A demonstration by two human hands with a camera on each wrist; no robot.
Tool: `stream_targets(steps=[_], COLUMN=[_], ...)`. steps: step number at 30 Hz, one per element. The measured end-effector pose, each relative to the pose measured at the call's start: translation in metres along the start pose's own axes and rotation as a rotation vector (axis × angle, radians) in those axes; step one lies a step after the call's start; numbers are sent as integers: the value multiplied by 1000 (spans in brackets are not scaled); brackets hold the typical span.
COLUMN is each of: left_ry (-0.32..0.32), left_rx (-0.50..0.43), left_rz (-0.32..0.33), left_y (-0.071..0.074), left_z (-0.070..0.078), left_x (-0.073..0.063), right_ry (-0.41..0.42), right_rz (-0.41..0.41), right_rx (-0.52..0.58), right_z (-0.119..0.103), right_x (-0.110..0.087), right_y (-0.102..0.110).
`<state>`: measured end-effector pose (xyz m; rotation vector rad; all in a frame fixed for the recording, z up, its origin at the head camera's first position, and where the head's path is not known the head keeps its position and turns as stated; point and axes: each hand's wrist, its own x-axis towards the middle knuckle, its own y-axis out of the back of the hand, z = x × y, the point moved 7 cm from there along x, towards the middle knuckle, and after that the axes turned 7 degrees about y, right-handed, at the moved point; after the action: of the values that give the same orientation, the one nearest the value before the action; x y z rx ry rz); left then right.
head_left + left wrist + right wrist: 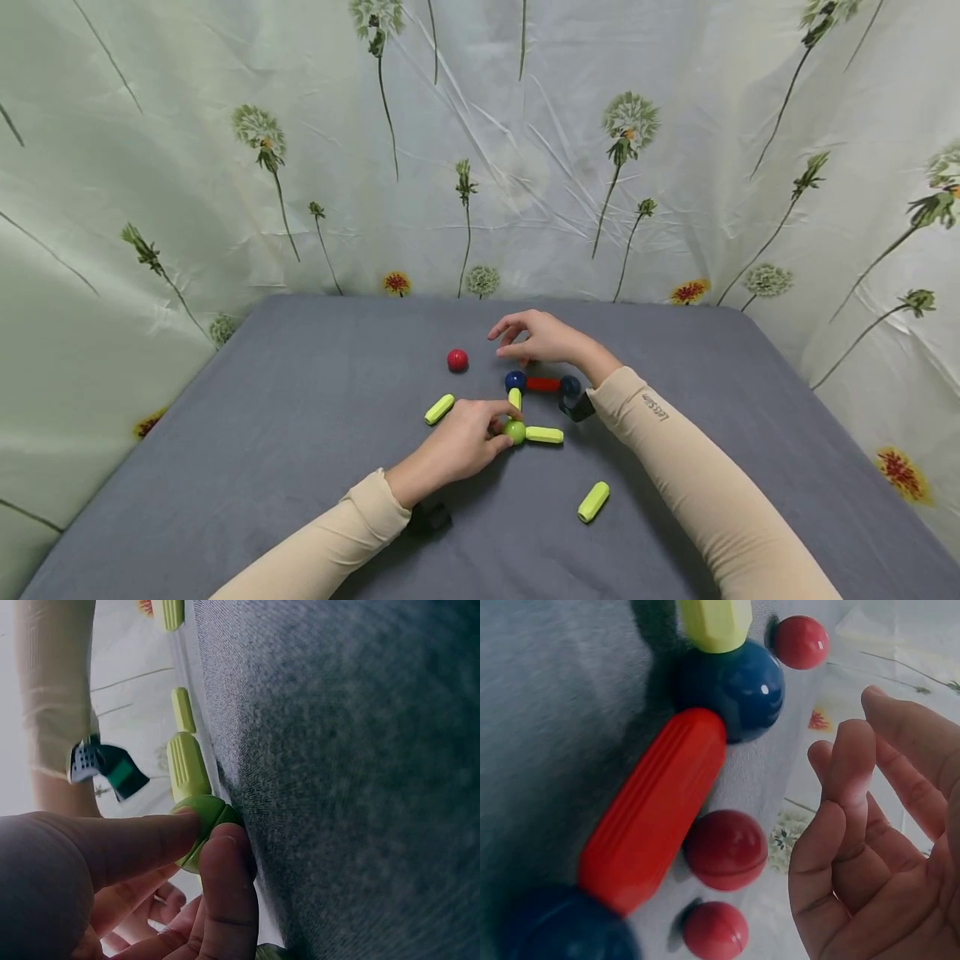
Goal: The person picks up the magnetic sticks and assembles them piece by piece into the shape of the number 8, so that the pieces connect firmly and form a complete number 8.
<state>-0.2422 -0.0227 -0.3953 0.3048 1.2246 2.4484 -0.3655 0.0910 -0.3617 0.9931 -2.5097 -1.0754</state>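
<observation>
My left hand [463,440] pinches a lime green ball [514,432] between thumb and fingertips, low over the cloth. Two yellow-green rods meet this ball: one rod [545,435] points right, the other [515,400] runs away to a blue ball [515,381]. From that blue ball a red rod [543,385] extends right to a second, darker blue ball [570,386]. My right hand [553,337] hovers just beyond the red rod, fingers loosely bent with nothing between them. Two red balls [726,850] lie beside the red rod in the right wrist view, hidden by the hand from above.
Another red ball [457,360] lies at the back. One loose yellow-green rod [439,409] is left of the joined pieces, another [594,502] nearer the front right. Grey cloth [315,400] covers the table, and a flower-printed curtain [525,167] hangs behind it.
</observation>
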Motion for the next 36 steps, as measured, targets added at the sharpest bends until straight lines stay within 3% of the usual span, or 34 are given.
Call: stream_targets(steps=[6,18,36], left_ry=[-10,-10,-8], left_rx=[19,24,26], left_rz=[9,9,15], left_y=[4,5,2], left_z=[0,0,-1], left_x=[0,1,-1], right_ry=[-3,-20,-33], right_rz=[-56,-167,-238], right_rx=[-80,-89,-136], right_z=[-10,-21,-25], right_x=[21,52,65], right_y=[-5,-21,-49])
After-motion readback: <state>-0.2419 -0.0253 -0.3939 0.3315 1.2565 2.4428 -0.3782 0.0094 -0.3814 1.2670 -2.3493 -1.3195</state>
